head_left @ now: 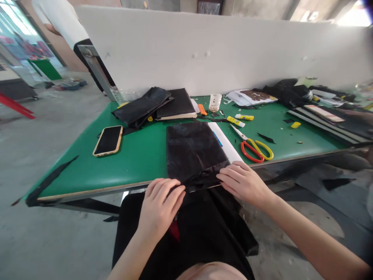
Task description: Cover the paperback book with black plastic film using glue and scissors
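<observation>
A book with a white strip (225,144) showing along its right side lies at the table's front edge, mostly covered by a thin black sheet (194,147) that looks like plastic. At the sheet's near left corner, my left hand (163,200) is closed, its fingers curled over the edge. My right hand (243,181) pinches the near right side, fingertips on the creased sheet and the book's edge. Both thumbs are hidden beneath. Scissors (252,147) with red and yellow handles lie to the right of the book, blades slightly apart.
On the green table (140,163) are a phone (108,140), folded black sheets (142,105), a black-covered book (176,103), a clear cup (215,102) and glue sticks (236,121). Stacked books (329,120) sit at right. A white panel (218,54) stands behind; a person (62,23) is beyond.
</observation>
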`<state>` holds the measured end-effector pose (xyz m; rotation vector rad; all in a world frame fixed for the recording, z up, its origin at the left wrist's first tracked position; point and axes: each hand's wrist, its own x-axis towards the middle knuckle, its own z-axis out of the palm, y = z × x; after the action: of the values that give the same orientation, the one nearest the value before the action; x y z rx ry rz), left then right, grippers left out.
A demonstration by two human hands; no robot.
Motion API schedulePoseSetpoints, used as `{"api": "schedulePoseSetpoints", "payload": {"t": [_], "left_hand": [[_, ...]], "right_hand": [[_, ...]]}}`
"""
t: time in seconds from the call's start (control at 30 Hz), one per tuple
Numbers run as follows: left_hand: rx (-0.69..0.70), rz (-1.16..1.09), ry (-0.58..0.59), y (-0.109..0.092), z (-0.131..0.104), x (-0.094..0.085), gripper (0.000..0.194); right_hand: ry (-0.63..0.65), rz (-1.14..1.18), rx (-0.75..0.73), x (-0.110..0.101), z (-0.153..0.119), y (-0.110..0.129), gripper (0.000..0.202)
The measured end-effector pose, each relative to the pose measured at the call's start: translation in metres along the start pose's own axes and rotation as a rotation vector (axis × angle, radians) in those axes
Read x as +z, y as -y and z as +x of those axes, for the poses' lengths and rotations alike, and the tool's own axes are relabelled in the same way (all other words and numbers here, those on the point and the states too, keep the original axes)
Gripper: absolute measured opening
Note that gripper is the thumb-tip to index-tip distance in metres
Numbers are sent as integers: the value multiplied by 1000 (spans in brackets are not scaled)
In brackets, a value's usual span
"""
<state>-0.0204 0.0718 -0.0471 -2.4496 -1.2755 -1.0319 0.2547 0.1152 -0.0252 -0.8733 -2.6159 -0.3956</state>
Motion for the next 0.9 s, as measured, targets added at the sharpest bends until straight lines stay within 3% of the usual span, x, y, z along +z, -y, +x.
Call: {"api": "schedulePoseSetpoints", "payload": {"t": [0.13, 0.27, 0.53, 0.73, 0.9], "left_hand": [[72, 1, 4, -26, 10, 10, 18], [90, 65, 11, -39, 15, 25, 22], [43, 73, -5, -31, 12, 36, 15], [17, 74, -6, -31, 5, 38, 18], [-58, -13, -106, -24, -3, 30, 22]], "right_hand": [[9, 17, 12, -6, 11, 5, 29], [-8, 14, -34, -8, 20, 8, 23], [-165, 62, -69, 0, 13, 4, 18], [-87, -10, -181, 8, 3, 2, 20], [-80, 21, -155, 15, -4, -1, 22]]}}
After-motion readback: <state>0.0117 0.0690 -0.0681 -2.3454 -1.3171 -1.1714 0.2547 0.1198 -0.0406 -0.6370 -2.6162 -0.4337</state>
